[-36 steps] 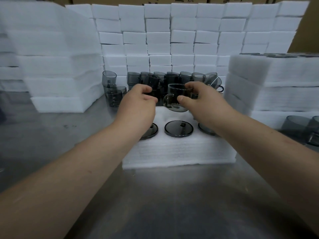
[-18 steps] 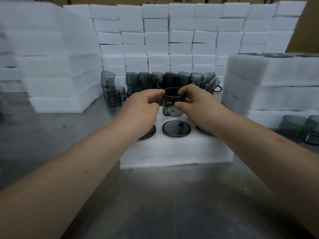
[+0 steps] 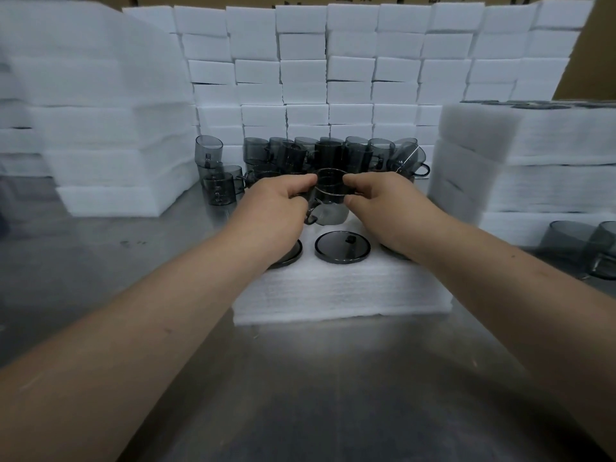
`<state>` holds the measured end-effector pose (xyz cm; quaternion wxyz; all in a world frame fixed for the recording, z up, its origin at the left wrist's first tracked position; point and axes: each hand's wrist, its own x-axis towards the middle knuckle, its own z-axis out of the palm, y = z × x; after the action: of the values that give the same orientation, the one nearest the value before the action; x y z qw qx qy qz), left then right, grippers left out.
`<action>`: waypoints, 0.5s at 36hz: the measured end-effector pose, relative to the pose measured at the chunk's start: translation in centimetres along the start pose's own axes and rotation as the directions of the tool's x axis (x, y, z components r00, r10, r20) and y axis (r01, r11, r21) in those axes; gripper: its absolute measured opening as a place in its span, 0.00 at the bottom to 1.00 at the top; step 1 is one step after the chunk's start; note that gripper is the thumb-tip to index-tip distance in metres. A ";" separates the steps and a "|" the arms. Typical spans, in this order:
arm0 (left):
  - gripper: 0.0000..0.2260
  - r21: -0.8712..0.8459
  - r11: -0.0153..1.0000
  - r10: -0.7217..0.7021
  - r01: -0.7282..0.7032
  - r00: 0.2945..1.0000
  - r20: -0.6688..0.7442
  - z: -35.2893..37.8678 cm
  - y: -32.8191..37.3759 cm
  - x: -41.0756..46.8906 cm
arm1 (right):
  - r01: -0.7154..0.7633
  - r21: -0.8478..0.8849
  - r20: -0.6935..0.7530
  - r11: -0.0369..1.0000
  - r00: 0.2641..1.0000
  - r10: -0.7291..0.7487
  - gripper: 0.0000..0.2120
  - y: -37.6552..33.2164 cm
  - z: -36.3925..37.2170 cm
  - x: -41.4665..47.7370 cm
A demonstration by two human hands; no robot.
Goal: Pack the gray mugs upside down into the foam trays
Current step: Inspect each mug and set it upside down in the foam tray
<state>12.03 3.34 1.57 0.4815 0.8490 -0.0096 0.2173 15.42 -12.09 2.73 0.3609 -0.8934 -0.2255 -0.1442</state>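
A gray see-through mug (image 3: pixel 329 199) is held upright over the back of the white foam tray (image 3: pixel 340 295). My left hand (image 3: pixel 278 208) pinches its rim from the left and my right hand (image 3: pixel 383 203) pinches it from the right. Its handle points to the lower left. An upside-down mug (image 3: pixel 342 247) sits sunk in the tray's front row, only its round base showing. Two more bases (image 3: pixel 290 256) flank it, partly hidden under my wrists. Several loose gray mugs (image 3: pixel 330 155) crowd the table behind the tray.
Stacks of foam trays (image 3: pixel 110 128) rise at the left and at the right (image 3: pixel 533 161). A wall of white foam blocks (image 3: pixel 333 61) closes the back. Two gray mugs (image 3: pixel 580 248) stand at the right edge. The steel table (image 3: pixel 300 395) stretches toward me.
The mug has moved left to the middle between both hands and turned more upright. My left hand has come in and taken hold of its rim.
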 end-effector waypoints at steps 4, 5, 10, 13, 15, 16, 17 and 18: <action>0.22 0.005 1.000 -0.008 0.008 1.000 0.017 -0.1 0.1 0.0 | 0.040 0.006 0.004 0.999 0.999 -0.040 0.14 -0.4 -0.1 -0.1; 0.21 -0.003 1.000 -0.012 0.012 1.000 0.026 -0.1 0.2 0.0 | 0.035 0.027 -0.004 0.999 0.999 -0.035 0.14 -0.5 -0.1 -0.1; 0.20 -0.025 1.000 0.001 0.001 0.998 0.067 -0.2 0.3 -0.1 | -0.042 0.059 -0.034 0.997 0.998 0.044 0.20 -0.5 0.1 0.1; 0.20 -0.006 1.000 0.010 -0.009 0.998 0.055 -0.1 0.3 -0.1 | -0.063 0.060 -0.051 0.996 0.997 0.066 0.20 -0.5 0.1 0.0; 0.21 0.008 1.000 0.004 -0.004 0.999 0.051 0.0 0.3 -0.1 | -0.056 0.006 -0.035 0.998 0.998 0.056 0.17 -0.6 0.0 0.0; 0.21 0.009 1.000 0.000 -0.001 0.999 0.052 0.0 0.3 -0.1 | -0.052 -0.023 -0.025 0.998 0.998 0.052 0.16 -0.7 0.1 -0.1; 0.21 0.004 1.000 -0.001 0.001 0.999 0.052 0.0 0.3 -0.1 | -0.051 -0.038 -0.017 0.998 0.999 0.050 0.15 -0.7 0.0 -0.1; 0.21 -0.003 1.000 -0.001 0.001 0.999 0.052 0.0 0.3 -0.1 | -0.050 -0.039 -0.012 0.998 0.999 0.050 0.14 -0.7 0.0 -0.1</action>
<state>11.88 3.15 1.77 0.4823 0.8538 -0.0222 0.1947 14.93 -11.66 3.08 0.3482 -0.9048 -0.1982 -0.1443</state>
